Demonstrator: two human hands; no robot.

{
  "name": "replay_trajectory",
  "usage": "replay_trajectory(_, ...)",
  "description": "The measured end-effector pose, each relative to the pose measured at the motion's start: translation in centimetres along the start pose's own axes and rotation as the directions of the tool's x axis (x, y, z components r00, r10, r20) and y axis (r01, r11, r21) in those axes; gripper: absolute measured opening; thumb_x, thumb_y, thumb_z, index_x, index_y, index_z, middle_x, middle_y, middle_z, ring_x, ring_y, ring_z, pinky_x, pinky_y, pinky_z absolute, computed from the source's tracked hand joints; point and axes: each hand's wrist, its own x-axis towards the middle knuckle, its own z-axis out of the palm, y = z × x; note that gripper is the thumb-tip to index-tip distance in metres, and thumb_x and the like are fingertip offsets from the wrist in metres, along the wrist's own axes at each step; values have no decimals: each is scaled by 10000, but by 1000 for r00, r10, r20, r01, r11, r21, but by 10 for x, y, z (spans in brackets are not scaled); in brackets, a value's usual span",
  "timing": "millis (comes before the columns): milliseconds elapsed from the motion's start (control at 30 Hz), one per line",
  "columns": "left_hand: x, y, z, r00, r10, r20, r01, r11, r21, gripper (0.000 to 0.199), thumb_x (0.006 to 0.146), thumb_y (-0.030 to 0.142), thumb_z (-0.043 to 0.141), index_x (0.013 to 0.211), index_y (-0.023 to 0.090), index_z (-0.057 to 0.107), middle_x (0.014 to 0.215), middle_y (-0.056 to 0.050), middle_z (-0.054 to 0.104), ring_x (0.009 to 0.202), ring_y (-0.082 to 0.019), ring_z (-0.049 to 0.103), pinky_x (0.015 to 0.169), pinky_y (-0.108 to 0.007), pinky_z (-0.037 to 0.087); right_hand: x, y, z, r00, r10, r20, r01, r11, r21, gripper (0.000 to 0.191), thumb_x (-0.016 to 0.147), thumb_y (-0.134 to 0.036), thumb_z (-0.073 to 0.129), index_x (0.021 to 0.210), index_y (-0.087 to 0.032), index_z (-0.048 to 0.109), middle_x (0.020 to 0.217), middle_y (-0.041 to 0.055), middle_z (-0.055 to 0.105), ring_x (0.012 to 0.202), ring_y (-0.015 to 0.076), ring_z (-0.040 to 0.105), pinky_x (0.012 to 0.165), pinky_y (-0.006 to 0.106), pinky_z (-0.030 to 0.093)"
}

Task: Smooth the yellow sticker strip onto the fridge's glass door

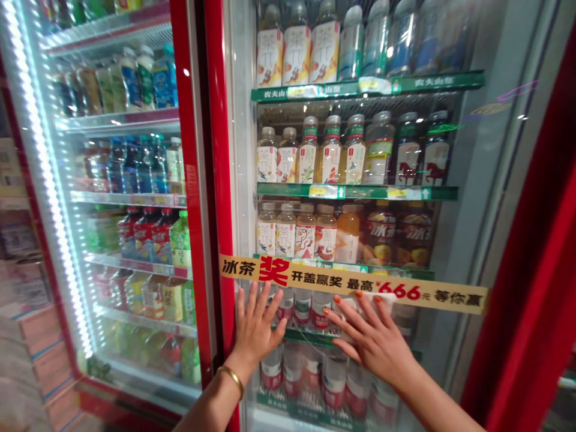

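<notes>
Indoors, L hand point(255, 327) empty on glass door point(454, 240), R hand point(380, 345) atop white cloth point(390, 298), all fingers spread, lit fridge point(191, 180) alongside

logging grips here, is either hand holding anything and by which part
The right hand lies spread over a white cloth or tissue, pressing its face to the glass door; the left hand holds nothing.

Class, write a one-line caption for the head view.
Left hand spread at a glass door, right hand over a white cloth, below a printed strip.
</notes>
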Motion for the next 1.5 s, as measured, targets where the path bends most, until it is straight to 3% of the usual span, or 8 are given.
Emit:
replay_trajectory(233,0,0,5,1000,-13,-28,12,1000,-28,859,987,486,657,1743,337,276,1837,-21,204,1737,-294,110,1429,-569,35,22,79,-24,766,633,-109,-641,765,-64,864,1073,-487,506,1773,-366,16,1853,22,-90,1695,501,-78,1246,920,185)
replay_trajectory(400,3,-1,0,999,-6,-42,4,998,-67,798,1017,449,614,1737,349,285,1838,7,195,1738,-263,106,1429,-540,24,17,11,-10,977,214,2,-213,975,-56,927,986,-611,622,1761,-412,153,1828,-94,130,1724,338,-1,1426,580,40)
replay_trajectory(500,7,4,-8,999,-42,-28,39,992,-117,772,1015,431,632,1722,365,329,1832,19,241,1732,-254,153,1430,-525,46,-21,10,-9,984,176,-7,-177,983,-49,917,968,-608,639,1750,-432,195,1809,-119,195,1726,297,67,1434,481,39)
replay_trajectory(700,53,34,-19,993,30,-116,-43,993,-108,775,989,406,675,1698,424,361,1824,69,268,1713,-245,224,1429,-557,67,-22,50,-14,734,667,-124,-676,735,-48,955,1017,-463,594,1776,-349,27,1848,51,-65,1692,482,-78,1229,924,217)
replay_trajectory(933,108,54,2,987,156,-35,-157,987,-22,828,999,512,652,1731,365,296,1825,5,234,1740,-299,87,1409,-652,-35,-59,-6,3,975,219,-37,-222,970,-97,875,913,-604,662,1712,-494,324,1778,-142,295,1714,323,138,1439,514,105)
replay_trajectory(1133,106,54,9,988,153,-27,-153,988,3,845,992,544,652,1732,352,293,1824,-1,218,1740,-295,81,1408,-664,-24,-25,58,-12,701,701,-131,-713,694,-103,922,1047,-425,568,1779,-329,16,1856,78,-58,1705,473,-74,1265,864,246)
replay_trajectory(1333,108,55,6,989,148,-29,-149,989,-11,817,1007,550,632,1729,361,301,1820,1,232,1741,-284,83,1412,-651,-22,-20,5,-6,987,161,-18,-162,987,-19,765,969,-683,658,1672,-462,450,1819,-125,257,1735,334,45,1443,524,95)
replay_trajectory(1500,107,54,8,987,157,-29,-157,988,-4,816,1012,543,623,1733,350,294,1829,0,206,1740,-299,75,1408,-663,-23,-35,62,-20,915,399,-52,-403,910,-96,959,996,-584,676,1774,-374,157,1862,-2,52,1723,414,-11,1383,716,176)
